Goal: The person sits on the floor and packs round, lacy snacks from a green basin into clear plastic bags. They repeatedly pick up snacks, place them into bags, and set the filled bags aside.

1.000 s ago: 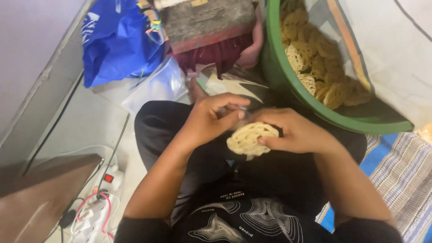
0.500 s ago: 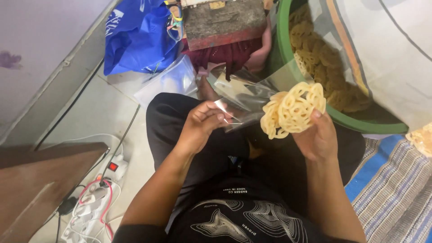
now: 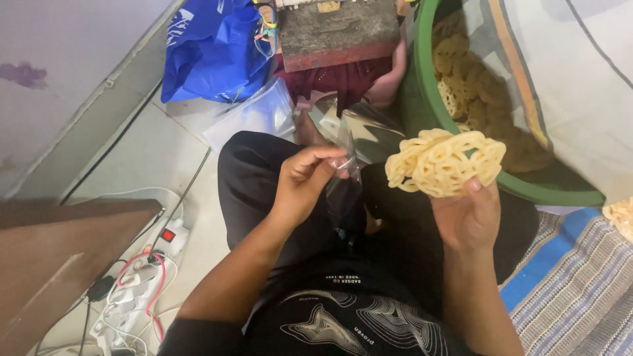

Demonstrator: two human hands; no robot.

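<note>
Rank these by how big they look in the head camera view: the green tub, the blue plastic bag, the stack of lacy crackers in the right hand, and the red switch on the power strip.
1. green tub, though partly cut off
2. blue plastic bag
3. stack of lacy crackers, enlarged by nearness to the camera
4. red switch

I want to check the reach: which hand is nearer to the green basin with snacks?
Right. The right hand holds a stack of lacy crackers just in front of the green basin. The left hand pinches a clear plastic bag farther to the left.
</note>
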